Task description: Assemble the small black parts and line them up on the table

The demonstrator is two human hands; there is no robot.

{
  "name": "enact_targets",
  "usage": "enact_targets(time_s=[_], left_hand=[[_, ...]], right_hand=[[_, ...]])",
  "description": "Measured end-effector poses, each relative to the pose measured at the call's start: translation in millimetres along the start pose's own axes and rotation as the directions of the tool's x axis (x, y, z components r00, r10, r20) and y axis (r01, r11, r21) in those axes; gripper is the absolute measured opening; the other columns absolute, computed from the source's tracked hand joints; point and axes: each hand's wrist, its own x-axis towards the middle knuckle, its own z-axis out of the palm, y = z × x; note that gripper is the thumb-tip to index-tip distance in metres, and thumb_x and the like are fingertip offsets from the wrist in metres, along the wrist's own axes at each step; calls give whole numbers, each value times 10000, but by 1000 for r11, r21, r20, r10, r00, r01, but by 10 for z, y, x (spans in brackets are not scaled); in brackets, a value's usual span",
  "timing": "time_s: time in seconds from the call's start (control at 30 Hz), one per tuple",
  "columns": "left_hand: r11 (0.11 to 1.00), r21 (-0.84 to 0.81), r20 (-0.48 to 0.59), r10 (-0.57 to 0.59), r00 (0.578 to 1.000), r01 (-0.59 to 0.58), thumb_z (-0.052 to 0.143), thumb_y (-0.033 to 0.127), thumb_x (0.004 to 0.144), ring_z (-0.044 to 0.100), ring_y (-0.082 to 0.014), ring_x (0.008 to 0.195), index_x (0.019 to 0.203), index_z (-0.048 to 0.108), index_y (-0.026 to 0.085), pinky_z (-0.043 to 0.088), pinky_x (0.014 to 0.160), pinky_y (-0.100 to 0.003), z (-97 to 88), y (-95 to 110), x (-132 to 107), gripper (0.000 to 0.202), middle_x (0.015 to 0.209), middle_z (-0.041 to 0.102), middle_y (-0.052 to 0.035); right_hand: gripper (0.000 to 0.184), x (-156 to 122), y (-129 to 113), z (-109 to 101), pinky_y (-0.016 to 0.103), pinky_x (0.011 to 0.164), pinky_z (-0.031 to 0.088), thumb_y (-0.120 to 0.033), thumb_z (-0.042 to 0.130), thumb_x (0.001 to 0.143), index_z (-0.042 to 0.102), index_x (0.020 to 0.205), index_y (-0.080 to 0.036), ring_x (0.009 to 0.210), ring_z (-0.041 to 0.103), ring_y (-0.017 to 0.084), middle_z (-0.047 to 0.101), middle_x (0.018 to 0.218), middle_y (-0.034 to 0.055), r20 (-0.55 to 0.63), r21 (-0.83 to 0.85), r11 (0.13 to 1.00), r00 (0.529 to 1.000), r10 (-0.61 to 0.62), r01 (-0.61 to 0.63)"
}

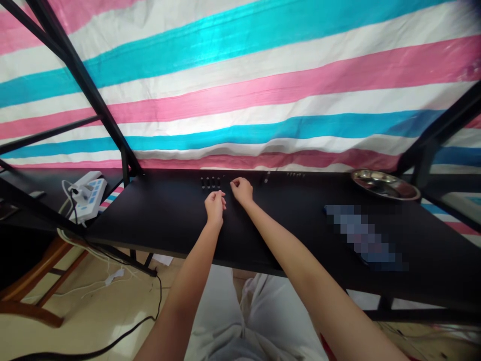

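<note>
My left hand (pixel 215 204) is closed with curled fingers just in front of a row of several small dark cylinders (pixel 210 183) with pale ends. What it holds, if anything, is too small to make out. To its right, my right hand (pixel 242 190) hovers low by the table's back part, thumb and fingertips pressed together. Anything between those fingertips cannot be made out either. The two hands are apart. Right of my right hand lie a few tiny pale pieces (pixel 267 176) and a short row of several more small bits (pixel 295 174).
A black table (pixel 158 215) runs across the view. On its right are a round metal dish (pixel 387 185) and a blurred-out flat object (pixel 363 235). A white power strip (pixel 90 198) with cables stands left, beyond a black metal frame (pixel 82 85). Behind hangs a striped sheet (pixel 240 90).
</note>
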Motion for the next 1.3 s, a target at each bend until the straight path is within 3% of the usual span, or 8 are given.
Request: enact_targets(time_s=[0.13, 0.3, 0.5, 0.67, 0.8, 1.0, 1.3], left_hand=[[1000, 11, 85, -8, 996, 7, 519, 355, 780, 391, -29, 330, 774, 541, 140, 225, 345, -168, 22, -3, -7, 216, 510, 488, 53], [1000, 1, 148, 19, 989, -19, 554, 404, 774, 433, -34, 340, 1005, 490, 142, 243, 335, -168, 65, 21, -34, 355, 616, 547, 44], [994, 39, 247, 87, 965, -100, 603, 423, 739, 466, -31, 381, 1079, 507, 148, 267, 357, -170, 80, 3, -74, 447, 732, 619, -8], [987, 50, 307, 130, 943, -153, 628, 370, 711, 492, -42, 415, 948, 577, 131, 332, 394, -183, 67, -45, -76, 340, 832, 659, -73], [981, 64, 345, 153, 926, -186, 626, 316, 702, 513, -47, 425, 928, 583, 140, 349, 405, -183, 62, -51, -82, 290, 856, 654, -68], [968, 121, 404, 156, 901, -221, 634, 295, 696, 544, -45, 445, 929, 601, 154, 356, 419, -177, 70, -57, -108, 275, 898, 628, -48], [961, 135, 417, 168, 893, -243, 644, 282, 694, 563, -55, 435, 906, 586, 143, 398, 462, -186, 80, -64, -113, 260, 886, 629, -47]], right_hand=[[150, -87, 121, -277, 320, 741, 441, -308, 479, 775, 559, 817, -188, 745, 563, 175, 623, 803, 62, -107, 289, 954, 993, -53, 82], [214, -345, 247, -534, 309, 663, 458, -387, 494, 768, 510, 864, -197, 684, 573, 157, 593, 737, 28, -28, 527, 837, 988, -155, 146], [244, -561, 293, -593, 299, 637, 459, -418, 522, 752, 520, 877, -208, 677, 551, 143, 576, 767, 20, 52, 542, 830, 981, -187, 129], [292, -571, 236, -604, 288, 598, 459, -459, 555, 724, 522, 872, -210, 619, 527, 123, 558, 760, 8, 71, 612, 783, 978, -197, 114], [364, -591, 189, -648, 255, 534, 428, -494, 582, 699, 517, 936, -225, 585, 510, 103, 558, 807, 6, 86, 667, 742, 983, -163, 65], [354, -601, 204, -644, 226, 463, 341, -533, 531, 735, 513, 893, -217, 485, 432, 90, 468, 567, -53, 69, 699, 715, 997, -39, -20], [331, -589, 214, -642, 217, 426, 267, -481, 567, 706, 511, 900, -219, 436, 347, 67, 422, 546, -71, 101, 761, 647, 994, -39, -52]])
